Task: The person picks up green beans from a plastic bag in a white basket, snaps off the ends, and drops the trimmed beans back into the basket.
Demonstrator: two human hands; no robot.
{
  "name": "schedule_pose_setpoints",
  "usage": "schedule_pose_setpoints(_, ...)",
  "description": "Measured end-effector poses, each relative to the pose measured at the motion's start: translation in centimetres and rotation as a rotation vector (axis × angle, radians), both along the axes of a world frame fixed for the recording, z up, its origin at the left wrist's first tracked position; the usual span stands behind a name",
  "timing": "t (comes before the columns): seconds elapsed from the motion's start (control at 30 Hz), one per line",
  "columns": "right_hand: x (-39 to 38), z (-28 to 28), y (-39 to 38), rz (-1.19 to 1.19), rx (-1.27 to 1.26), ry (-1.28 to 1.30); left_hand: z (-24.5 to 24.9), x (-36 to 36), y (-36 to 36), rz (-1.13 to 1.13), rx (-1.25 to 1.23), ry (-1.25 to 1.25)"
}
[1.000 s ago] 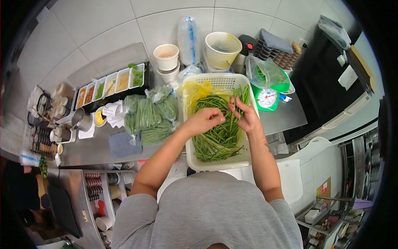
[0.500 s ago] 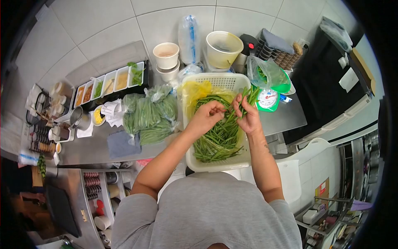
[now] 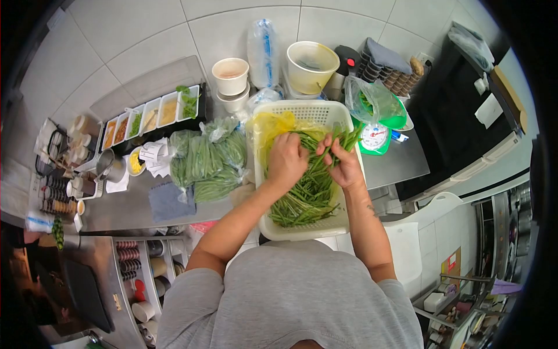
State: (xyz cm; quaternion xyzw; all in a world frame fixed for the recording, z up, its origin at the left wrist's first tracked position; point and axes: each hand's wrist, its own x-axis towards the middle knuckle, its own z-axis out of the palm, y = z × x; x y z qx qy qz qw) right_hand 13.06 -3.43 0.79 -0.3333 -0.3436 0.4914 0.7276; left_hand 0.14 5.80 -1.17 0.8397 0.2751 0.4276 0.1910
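A bundle of green beans [image 3: 314, 180] is grasped in the right hand [image 3: 344, 164], with the fingers clenched round the stalks and the bean ends fanning out past the fingertips toward the upper right. The left hand [image 3: 286, 158] is laid back-up on the heap just beside it, with the fingers curled down among the beans close to the right hand's fingers; whether a bean is pinched there cannot be told, as the fingertips are hidden.

The beans are heaped lengthwise in a cream plastic basket [image 3: 302, 108], which is set on a steel counter [image 3: 125, 212] in front of the person. A crumpled yellow plastic bag [image 3: 273, 125] is tucked into the basket's far left corner, touching the heap.

Just left of the basket, clear bags of beans [image 3: 209, 164] are stacked on the counter, with paper slips [image 3: 156, 154] and a blue cloth [image 3: 170, 202] near them. Just right of the basket, a green kitchen scale [image 3: 375, 138] is placed, and a clear bag of greens [image 3: 372, 100] is rested on it. Behind the basket, stacked paper cups [image 3: 231, 77] and a yellowish tub [image 3: 313, 66] are stood against the tiled wall.
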Motion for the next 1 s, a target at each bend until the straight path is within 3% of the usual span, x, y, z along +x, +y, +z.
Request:
schedule_pose_setpoints(0.07,0.7,-0.1,-0.1,-0.025,0.051,0.078,-0.8,-1.1,1.5,-0.112,-0.213,0.193)
schedule_pose_setpoints(0.17,1.2,-0.5,-0.2,-0.047,0.054,0.121,-0.1,-2.6,2.0,-0.450,-0.617,0.059)
schedule_pose_setpoints(0.27,1.2,-0.3,-0.1,-0.018,0.068,0.145,1.6,-2.9,0.7,-0.574,-0.795,0.064)
schedule_pose_setpoints(0.57,1.0,-0.9,0.4,0.029,0.087,0.230,1.7,-1.3,-0.7,-0.602,-0.891,-0.270)
schedule_pose_setpoints(0.67,1.2,-1.3,0.3,0.100,0.102,0.259,3.1,-1.7,-0.3,-0.563,-1.074,-0.219)
schedule_pose_setpoints(0.87,1.3,-1.3,0.3,0.162,0.088,0.283,1.9,-0.8,0.0,-0.661,-1.052,-0.343)
schedule_pose_setpoints(0.97,0.6,-1.6,0.5,0.224,0.160,0.384,1.7,-0.7,-0.1,-0.970,-1.249,-0.605)
schedule_pose_setpoints(1.0,0.7,-1.9,0.6,0.219,0.145,0.394,2.2,-0.8,-0.1,-0.931,-1.231,-0.571)
